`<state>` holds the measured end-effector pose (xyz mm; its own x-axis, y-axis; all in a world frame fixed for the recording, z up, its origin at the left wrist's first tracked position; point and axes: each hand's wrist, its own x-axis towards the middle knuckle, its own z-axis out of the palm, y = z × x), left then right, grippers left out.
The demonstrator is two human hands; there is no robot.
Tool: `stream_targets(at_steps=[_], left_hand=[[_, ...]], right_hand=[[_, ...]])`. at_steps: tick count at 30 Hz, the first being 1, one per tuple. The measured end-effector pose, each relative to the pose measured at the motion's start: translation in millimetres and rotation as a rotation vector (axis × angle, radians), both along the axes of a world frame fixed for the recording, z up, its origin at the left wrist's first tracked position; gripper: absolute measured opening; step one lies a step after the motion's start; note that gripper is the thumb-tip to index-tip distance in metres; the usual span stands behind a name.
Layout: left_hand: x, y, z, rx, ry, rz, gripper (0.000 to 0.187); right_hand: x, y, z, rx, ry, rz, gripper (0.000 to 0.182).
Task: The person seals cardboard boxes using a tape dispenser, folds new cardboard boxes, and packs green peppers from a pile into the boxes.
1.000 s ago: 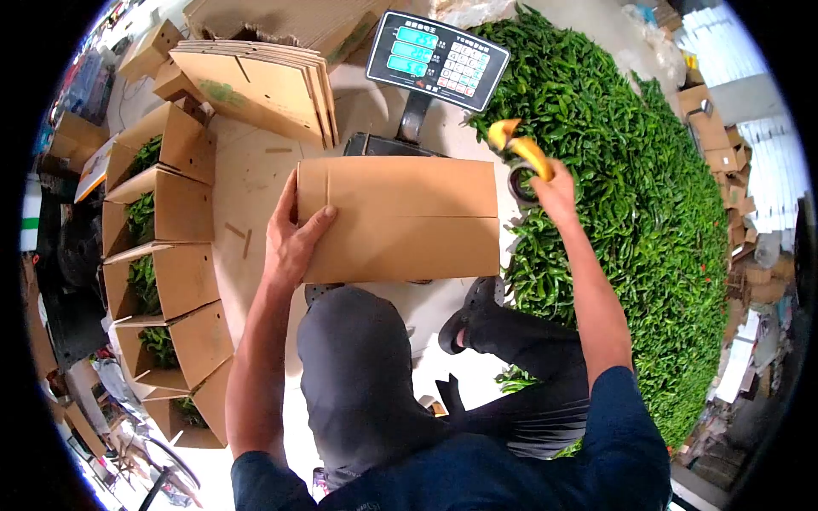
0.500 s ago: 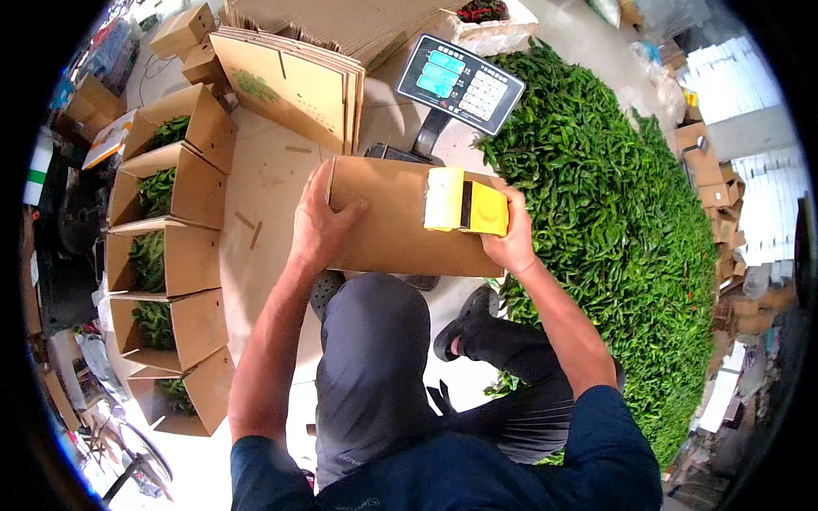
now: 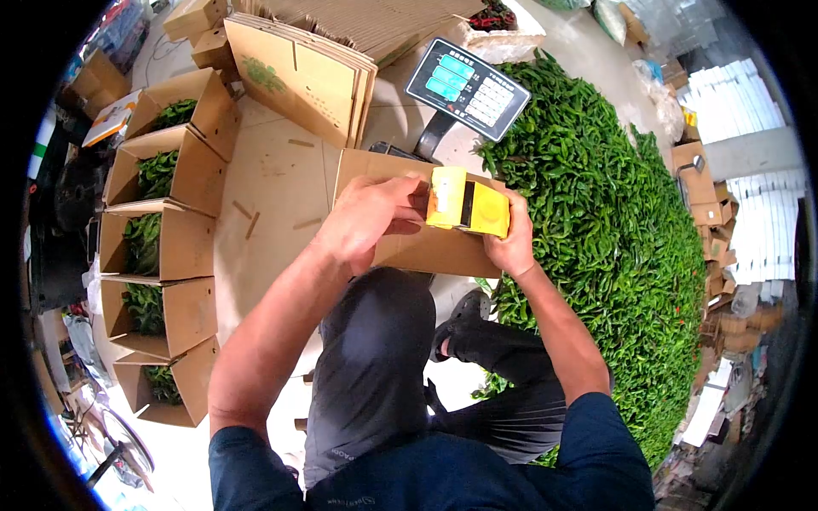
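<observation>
A cardboard box (image 3: 460, 251) lies across in front of my knees, its plain brown face turned up. My right hand (image 3: 514, 238) is closed around the right end of a yellow tape dispenser (image 3: 487, 211), which rests over the box's right half. At the dispenser's left end sits the yellow tape roll. My left hand (image 3: 371, 213) is over the left half of the box, fingers stretched toward the roll with a gap between them, fingertips right at its edge. Just beyond the box stands a scale with a lit display (image 3: 468, 88).
Several open boxes of green peppers (image 3: 175, 243) stand in a row on the left. Folded cartons (image 3: 294, 81) lean beyond them. A big heap of green peppers (image 3: 605, 255) covers the floor on the right. A white foam crate (image 3: 503, 36) sits at the back.
My left hand has let go of the box's left edge and moved right to the tape dispenser. My right hand keeps its hold on the dispenser in nearly the same place.
</observation>
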<state>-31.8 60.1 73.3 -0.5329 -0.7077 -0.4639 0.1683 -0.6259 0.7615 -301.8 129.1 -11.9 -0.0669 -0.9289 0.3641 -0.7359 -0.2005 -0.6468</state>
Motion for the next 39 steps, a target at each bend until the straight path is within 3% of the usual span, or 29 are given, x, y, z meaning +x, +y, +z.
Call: stream_targets(at_steps=[13,16,19,21,23,26,29,39], left_hand=[[-5.2,-3.0,-30.5,-0.004,0.025,0.078,0.025],[-12.6,-1.1,-34.7,-0.166,-0.189,0.144,0.018],[2.8,-3.5,-21.2,-0.618,-0.694,0.055,0.014],[46.8,-6.9,-31.6,-0.765,-0.509,0.409,0.014],[99.9,-12.4,6.1,-0.623,-0.557,0.553,0.016],[140.6,-17.4,-54.9,-0.344,-0.482,0.536,0.020],[140.0,-19.2,-121.5,-0.239,-0.401,0.530,0.025],[154.9,-20.0,-144.9,-0.251,-0.376,0.572,0.026]], right_hand=[[7.7,-1.1,17.7,0.031,0.067,0.013,0.047],[6.8,-0.1,18.5,0.056,0.084,0.025,0.048],[-0.5,0.0,15.5,0.117,0.076,0.030,0.048],[-0.8,2.2,22.6,0.183,0.067,0.033,0.047],[-2.5,3.4,18.3,0.186,0.071,0.037,0.047],[5.4,0.2,26.0,0.201,0.125,0.051,0.046],[12.0,-3.7,33.5,0.238,0.189,0.051,0.049],[26.3,-12.2,30.4,0.150,0.357,0.096,0.052]])
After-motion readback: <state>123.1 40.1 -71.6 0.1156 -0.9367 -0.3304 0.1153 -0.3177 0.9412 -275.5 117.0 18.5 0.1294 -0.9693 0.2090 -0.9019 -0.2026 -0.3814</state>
